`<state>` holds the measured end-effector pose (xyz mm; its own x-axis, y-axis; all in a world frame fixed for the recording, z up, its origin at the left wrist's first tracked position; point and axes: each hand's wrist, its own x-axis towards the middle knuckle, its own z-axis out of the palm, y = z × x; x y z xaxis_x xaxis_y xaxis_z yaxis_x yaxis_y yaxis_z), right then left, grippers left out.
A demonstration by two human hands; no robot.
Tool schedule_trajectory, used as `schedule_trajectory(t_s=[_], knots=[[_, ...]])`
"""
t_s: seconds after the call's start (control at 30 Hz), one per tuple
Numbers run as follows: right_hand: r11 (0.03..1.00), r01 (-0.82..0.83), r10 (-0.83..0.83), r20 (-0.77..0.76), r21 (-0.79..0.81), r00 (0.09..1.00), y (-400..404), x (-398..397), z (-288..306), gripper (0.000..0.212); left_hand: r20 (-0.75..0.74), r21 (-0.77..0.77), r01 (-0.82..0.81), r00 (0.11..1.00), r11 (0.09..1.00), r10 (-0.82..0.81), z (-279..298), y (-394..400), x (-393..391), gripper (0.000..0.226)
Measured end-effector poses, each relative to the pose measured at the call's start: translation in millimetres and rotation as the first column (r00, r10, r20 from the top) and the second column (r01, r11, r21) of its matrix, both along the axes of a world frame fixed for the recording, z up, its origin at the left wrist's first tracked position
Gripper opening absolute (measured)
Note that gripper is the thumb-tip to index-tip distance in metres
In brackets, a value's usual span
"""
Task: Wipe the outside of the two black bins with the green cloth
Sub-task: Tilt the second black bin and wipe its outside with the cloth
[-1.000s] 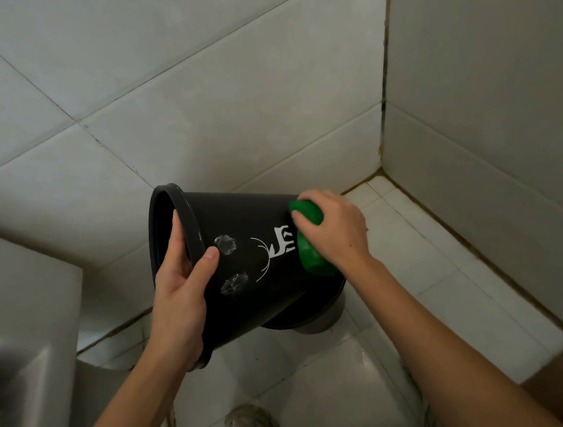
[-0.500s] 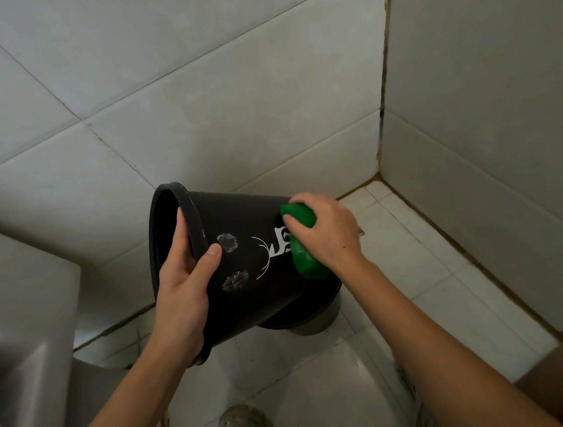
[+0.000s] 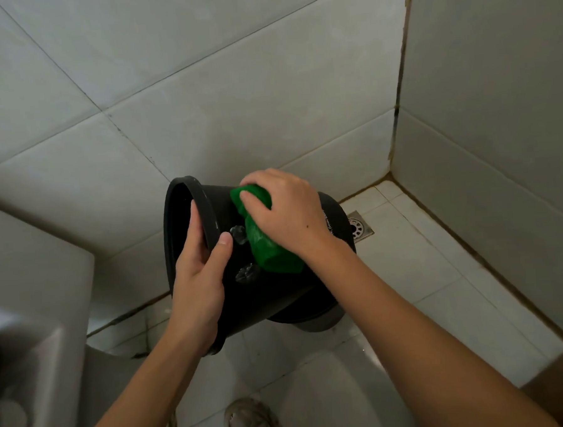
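Head view shows my left hand [image 3: 197, 283] gripping the rim of the black bin [image 3: 277, 292], thumb outside and fingers inside. I hold this bin tilted on its side, above the tiled floor [image 3: 417, 271]. My right hand [image 3: 288, 213] presses the green cloth [image 3: 265, 246] against its outer wall (fingers bent over the cloth), near two pale marks [image 3: 241, 251].

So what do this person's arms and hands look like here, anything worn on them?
Both forearms are bare as far as the frame shows: no sleeves, gloves, watch, rings or bracelets visible. The left hand and right hand are uncovered, with short, unpainted nails. The right hand has a small dark mole on its back. No cables or markings.
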<state>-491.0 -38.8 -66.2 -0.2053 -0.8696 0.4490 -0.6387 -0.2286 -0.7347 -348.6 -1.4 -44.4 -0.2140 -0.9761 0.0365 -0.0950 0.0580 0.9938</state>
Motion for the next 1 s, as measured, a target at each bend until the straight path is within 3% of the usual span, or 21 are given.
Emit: schedule_trajectory(t_s=[0.17, 0.37, 0.53, 0.73, 0.9, 1.0], knots=[[0.984, -0.089, 0.094, 0.025, -0.152, 0.995, 30.2, 18.4, -4.3, 0.022, 0.047, -0.013, -0.029, 0.998, 0.999, 0.03, -5.3, -3.9, 5.7, 0.054], [0.998, 0.049, -0.049, 0.023, -0.027, 0.999, 5.4, 3.1, -2.5, 0.024, 0.048, -0.012, -0.02, 0.999, 1.0, 0.021, -5.7, -2.5, 4.7, 0.054], [0.991, -0.038, 0.039, 0.007, -0.13, 0.999, 36.9, 20.2, -8.2, 0.024, 0.048, 0.01, -0.037, 0.998, 0.999, 0.036, -4.6, -1.2, 3.3, 0.055], [0.993, 0.103, -0.102, -0.019, 0.063, 0.995, 0.8, 3.8, 2.1, 0.022, 0.064, 0.005, -0.055, 0.996, 0.998, 0.054, -6.4, -2.4, 1.7, 0.055], [0.989, 0.107, -0.103, 0.046, -0.098, 0.994, 41.8, 32.3, -6.4, 0.027, 0.066, 0.001, -0.053, 0.996, 0.999, 0.053, -5.2, 2.9, -1.6, 0.055], [0.992, 0.08, -0.078, 0.025, -0.101, 0.997, 40.2, 28.2, -6.3, 0.03, 0.07, -0.003, -0.059, 0.996, 0.998, 0.059, -7.2, 3.1, -0.2, 0.056]])
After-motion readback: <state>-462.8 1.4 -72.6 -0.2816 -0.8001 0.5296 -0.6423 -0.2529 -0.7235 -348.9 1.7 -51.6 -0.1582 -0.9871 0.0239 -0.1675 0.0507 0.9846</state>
